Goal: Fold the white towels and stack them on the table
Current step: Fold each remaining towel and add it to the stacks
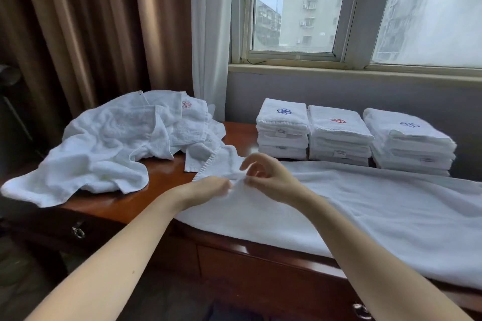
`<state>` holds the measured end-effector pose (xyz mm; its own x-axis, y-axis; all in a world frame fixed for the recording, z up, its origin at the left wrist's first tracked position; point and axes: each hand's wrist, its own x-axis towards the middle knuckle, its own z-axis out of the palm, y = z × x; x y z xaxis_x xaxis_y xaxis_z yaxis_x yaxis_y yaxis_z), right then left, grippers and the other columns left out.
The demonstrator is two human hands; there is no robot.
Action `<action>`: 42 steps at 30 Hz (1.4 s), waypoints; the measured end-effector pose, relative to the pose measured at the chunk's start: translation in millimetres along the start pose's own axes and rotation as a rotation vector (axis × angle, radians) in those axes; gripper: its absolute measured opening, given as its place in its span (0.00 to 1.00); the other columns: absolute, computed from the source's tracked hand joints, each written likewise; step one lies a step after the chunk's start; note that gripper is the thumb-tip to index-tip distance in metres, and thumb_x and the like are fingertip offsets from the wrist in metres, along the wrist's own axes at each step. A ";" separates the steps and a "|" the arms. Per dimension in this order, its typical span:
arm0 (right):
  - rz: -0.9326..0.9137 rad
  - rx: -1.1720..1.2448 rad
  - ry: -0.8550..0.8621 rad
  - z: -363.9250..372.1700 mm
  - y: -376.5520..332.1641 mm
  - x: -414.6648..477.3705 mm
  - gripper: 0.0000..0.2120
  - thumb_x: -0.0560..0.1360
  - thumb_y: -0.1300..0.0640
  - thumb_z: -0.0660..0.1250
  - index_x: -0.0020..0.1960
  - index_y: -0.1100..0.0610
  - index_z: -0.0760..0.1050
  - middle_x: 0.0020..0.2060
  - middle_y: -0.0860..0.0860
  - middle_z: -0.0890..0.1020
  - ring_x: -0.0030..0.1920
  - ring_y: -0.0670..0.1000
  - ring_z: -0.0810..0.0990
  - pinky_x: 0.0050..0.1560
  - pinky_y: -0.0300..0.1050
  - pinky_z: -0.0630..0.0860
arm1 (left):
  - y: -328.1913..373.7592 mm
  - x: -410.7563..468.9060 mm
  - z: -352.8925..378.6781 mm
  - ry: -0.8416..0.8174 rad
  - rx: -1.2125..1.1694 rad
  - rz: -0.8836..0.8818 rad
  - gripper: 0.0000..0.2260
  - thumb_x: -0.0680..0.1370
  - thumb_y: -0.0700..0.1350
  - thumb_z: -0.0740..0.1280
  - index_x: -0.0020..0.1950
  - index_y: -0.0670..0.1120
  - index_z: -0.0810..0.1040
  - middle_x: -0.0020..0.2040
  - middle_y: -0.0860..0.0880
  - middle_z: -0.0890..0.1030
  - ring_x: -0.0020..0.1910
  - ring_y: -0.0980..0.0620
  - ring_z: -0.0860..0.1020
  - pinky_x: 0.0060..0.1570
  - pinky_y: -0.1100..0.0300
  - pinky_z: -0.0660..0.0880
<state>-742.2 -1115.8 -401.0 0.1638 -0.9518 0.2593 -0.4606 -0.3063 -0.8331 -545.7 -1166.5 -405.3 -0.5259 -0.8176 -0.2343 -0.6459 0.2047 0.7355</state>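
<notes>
We look down on a dark reddish wooden worktop (161, 172) that stands under a window (300, 8).

A large white towel (365, 203) lies spread flat over the right half of the worktop, and its front border hangs a little past the near edge. Both hands meet at this towel's left end, close to the middle of the worktop. The left hand (208, 187) has its fingers curled in and pinches a raised bit of the cloth. The right hand (263, 177) pinches the same raised fold from the other side between thumb and fingertips, with its other fingers loosely bent above. The two hands almost touch; motion blur hides the exact grip.

At the left end of the worktop we see a loose heap of unfolded white towels (104, 143), spilling over the left edge.

Along the back edge, right of the middle, three neat stacks of folded towels stand side by side: the left stack (283, 128) shows a blue emblem on top, the middle stack (339, 135) a red one, the right stack (407, 141) a blue one.

Brown curtains (78, 21) hang behind the left end.
</notes>
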 end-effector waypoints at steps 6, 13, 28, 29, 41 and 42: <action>-0.224 0.104 0.166 -0.4 -8.7 1.5 0.09 0.73 0.67 0.70 0.50 0.57 0.75 0.44 0.53 0.81 0.35 0.59 0.73 0.37 0.49 0.70 | -19.6 -6.0 -18.7 0.126 -0.243 -0.095 0.12 0.69 0.57 0.63 0.31 0.55 0.65 0.30 0.58 0.66 0.27 0.60 0.65 0.34 0.62 0.66; -0.253 0.079 0.216 6.9 -2.6 0.6 0.09 0.73 0.64 0.73 0.50 0.56 0.77 0.41 0.50 0.84 0.28 0.44 0.65 0.31 0.36 0.65 | -25.8 -13.1 -39.2 -0.086 -0.229 -0.165 0.12 0.66 0.64 0.60 0.36 0.59 0.61 0.39 0.66 0.72 0.38 0.63 0.70 0.54 0.57 0.64; -0.189 -0.194 0.293 7.6 8.7 7.9 0.12 0.73 0.57 0.72 0.50 0.41 0.76 0.41 0.40 0.82 0.32 0.42 0.73 0.36 0.49 0.75 | -23.5 -20.1 -38.5 0.261 -0.103 0.154 0.15 0.63 0.49 0.73 0.37 0.51 0.67 0.33 0.59 0.71 0.33 0.59 0.69 0.39 0.60 0.66; -0.185 -0.248 0.314 8.6 9.8 9.0 0.12 0.73 0.56 0.72 0.50 0.40 0.75 0.40 0.38 0.82 0.34 0.40 0.75 0.35 0.45 0.74 | -24.7 -19.7 -40.1 0.290 -0.090 0.143 0.15 0.63 0.51 0.75 0.41 0.51 0.70 0.39 0.58 0.74 0.38 0.59 0.72 0.42 0.59 0.67; 0.034 -0.691 0.058 27.9 44.6 7.2 0.19 0.80 0.53 0.60 0.71 0.49 0.70 0.64 0.48 0.78 0.63 0.52 0.76 0.56 0.47 0.74 | -45.5 1.6 5.1 0.533 0.546 -0.012 0.28 0.76 0.41 0.64 0.76 0.51 0.63 0.75 0.48 0.58 0.75 0.46 0.57 0.73 0.51 0.59; 0.050 -0.682 0.058 27.6 44.3 6.3 0.18 0.81 0.52 0.59 0.70 0.49 0.70 0.63 0.48 0.79 0.63 0.52 0.76 0.54 0.48 0.74 | -42.6 3.5 11.2 0.502 0.529 0.050 0.24 0.78 0.42 0.62 0.75 0.51 0.66 0.75 0.49 0.62 0.76 0.48 0.58 0.73 0.54 0.57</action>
<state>-737.5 -1134.9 -449.7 0.0901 -0.9585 0.2704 -0.9159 -0.1864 -0.3554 -526.2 -1172.2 -444.6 -0.3263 -0.9228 0.2048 -0.8756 0.3767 0.3024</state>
